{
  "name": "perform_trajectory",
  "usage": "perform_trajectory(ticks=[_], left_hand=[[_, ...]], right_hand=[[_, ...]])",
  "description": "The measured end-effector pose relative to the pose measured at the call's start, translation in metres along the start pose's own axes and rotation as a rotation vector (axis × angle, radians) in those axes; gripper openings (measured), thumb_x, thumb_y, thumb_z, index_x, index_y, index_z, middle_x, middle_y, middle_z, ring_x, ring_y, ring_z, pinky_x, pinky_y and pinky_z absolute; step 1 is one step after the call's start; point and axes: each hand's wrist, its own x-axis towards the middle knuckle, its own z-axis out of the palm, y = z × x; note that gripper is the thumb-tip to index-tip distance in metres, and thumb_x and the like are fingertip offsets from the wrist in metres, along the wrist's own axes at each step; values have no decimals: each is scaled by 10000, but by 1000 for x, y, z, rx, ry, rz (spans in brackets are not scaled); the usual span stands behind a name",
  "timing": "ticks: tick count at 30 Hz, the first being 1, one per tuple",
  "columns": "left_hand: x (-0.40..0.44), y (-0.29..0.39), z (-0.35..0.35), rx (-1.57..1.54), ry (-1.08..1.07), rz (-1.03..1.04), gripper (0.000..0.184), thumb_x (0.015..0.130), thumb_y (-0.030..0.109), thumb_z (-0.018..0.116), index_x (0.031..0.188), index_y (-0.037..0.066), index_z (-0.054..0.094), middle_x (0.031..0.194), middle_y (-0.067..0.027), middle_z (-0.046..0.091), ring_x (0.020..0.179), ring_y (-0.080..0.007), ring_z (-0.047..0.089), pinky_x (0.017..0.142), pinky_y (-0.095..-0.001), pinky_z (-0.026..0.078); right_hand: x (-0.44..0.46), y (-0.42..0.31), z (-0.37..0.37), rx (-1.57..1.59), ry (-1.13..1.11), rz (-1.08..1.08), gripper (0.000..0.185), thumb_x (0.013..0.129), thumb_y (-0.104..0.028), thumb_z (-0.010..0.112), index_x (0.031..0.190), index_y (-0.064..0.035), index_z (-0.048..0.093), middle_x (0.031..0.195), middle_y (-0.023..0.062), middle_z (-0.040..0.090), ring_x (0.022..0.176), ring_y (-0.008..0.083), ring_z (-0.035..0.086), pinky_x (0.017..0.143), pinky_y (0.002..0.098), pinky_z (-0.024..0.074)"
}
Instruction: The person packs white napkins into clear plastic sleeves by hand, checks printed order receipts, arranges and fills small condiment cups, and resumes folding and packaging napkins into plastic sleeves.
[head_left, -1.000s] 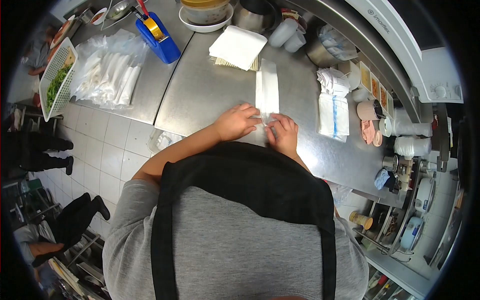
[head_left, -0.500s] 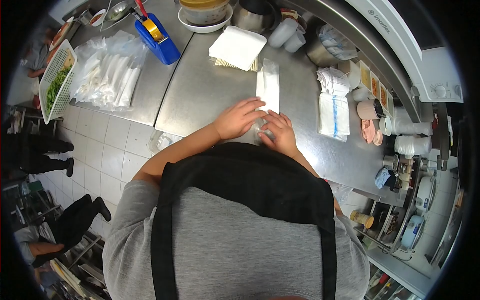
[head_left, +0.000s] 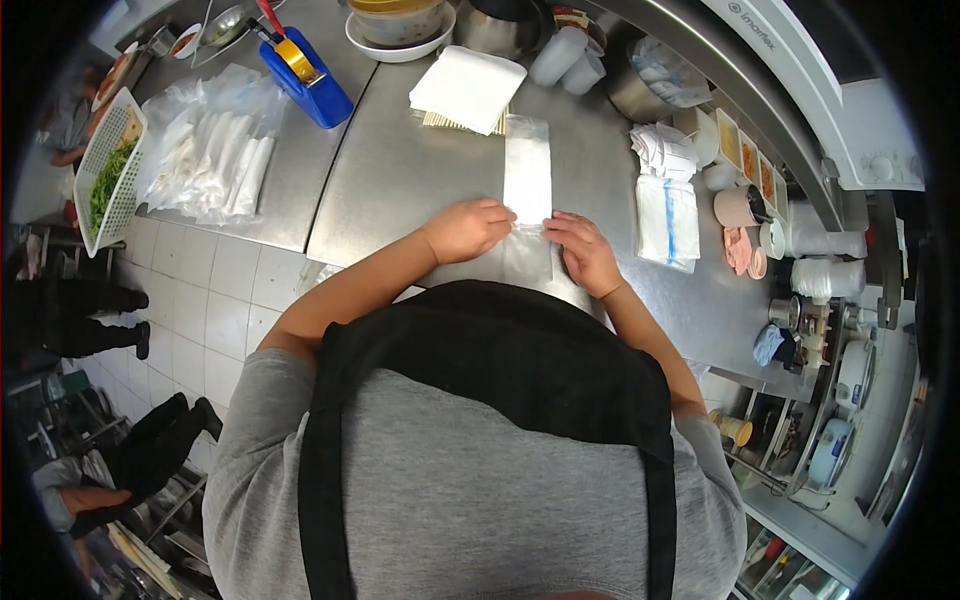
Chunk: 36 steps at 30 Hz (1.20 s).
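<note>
A narrow clear plastic bag (head_left: 528,258) lies flat on the steel table in front of me, with a white folded napkin (head_left: 528,178) inside its far part. My left hand (head_left: 468,229) is closed, its fingertips pinching the bag's left edge near the napkin's lower end. On the opposite edge, my right hand (head_left: 585,250) grips the bag with bent fingers, its thumb hidden. Just beyond the bag, a stack of white napkins (head_left: 468,88) rests on a bamboo mat (head_left: 462,124).
Left on the table are a pile of filled plastic sleeves (head_left: 215,160) and a blue tape dispenser (head_left: 308,85). A folded white cloth (head_left: 667,222) lies to the right. Bowls and a metal pot (head_left: 497,25) stand at the back. Other people are at the far left.
My hands have moved apart, from close together over the bag's near end to its two side edges. The near part of the plastic now lies spread flat.
</note>
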Motion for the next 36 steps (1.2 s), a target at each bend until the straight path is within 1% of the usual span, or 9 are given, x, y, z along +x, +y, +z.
perform_trajectory(ticks=[7,10,16,19,23,27,31,33,36], left_hand=[[1,-3,-18,-130,-123,-23,370,734,223,686,1080,109,624,1098,-45,596,996,-250,560,837,-390,488],[5,6,-20,-114,-131,-82,387,732,263,696,1083,120,622,1021,-39,587,956,-240,556,806,-402,484],[13,15,10,21,62,-247,265,720,196,678,971,127,631,874,-16,560,875,-218,552,742,-373,490],[12,15,9,-22,75,-272,219,715,150,664,929,123,630,846,-15,556,866,-217,555,725,-363,494],[13,18,5,-6,94,-251,170,731,143,652,898,114,642,818,-18,556,837,-223,562,726,-362,496],[9,14,11,-32,199,-237,111,752,145,639,852,97,651,792,-29,571,820,-232,572,719,-361,496],[9,16,8,-54,208,-285,97,778,159,625,830,81,650,798,-42,590,826,-243,577,716,-365,494],[9,16,8,-38,171,-293,98,792,168,618,813,77,648,798,-46,591,819,-246,576,718,-366,492],[9,17,6,-24,158,-306,133,821,190,600,784,69,640,793,-55,591,810,-252,576,723,-371,490]], right_hand=[[6,-7,-9,-115,-97,-99,196,770,-35,597,956,-84,631,1071,58,620,1116,277,543,932,413,424],[-1,4,6,24,14,26,172,795,-70,614,965,-94,627,1086,68,619,1101,287,547,920,409,425],[-4,-6,14,259,124,352,306,756,-15,615,1057,-43,569,1120,122,607,1120,315,536,951,381,413],[3,-28,8,75,145,214,385,712,15,597,1091,-30,548,1181,145,568,1139,314,515,956,379,410],[2,-7,23,-33,157,172,223,710,-22,601,932,-50,601,1118,119,580,1044,318,531,909,411,417],[-20,27,10,224,331,594,117,793,-64,643,904,-39,615,1046,125,603,1010,270,562,890,348,438],[15,-23,-8,-86,291,192,119,803,-108,668,893,-42,628,1039,119,623,1018,267,560,845,335,452],[22,-27,-2,-6,253,192,117,804,-108,675,892,-41,637,1052,115,626,1032,244,561,860,318,445],[37,-24,-6,463,225,351,104,794,-73,686,885,-31,656,1073,90,629,1054,191,558,872,296,445]])
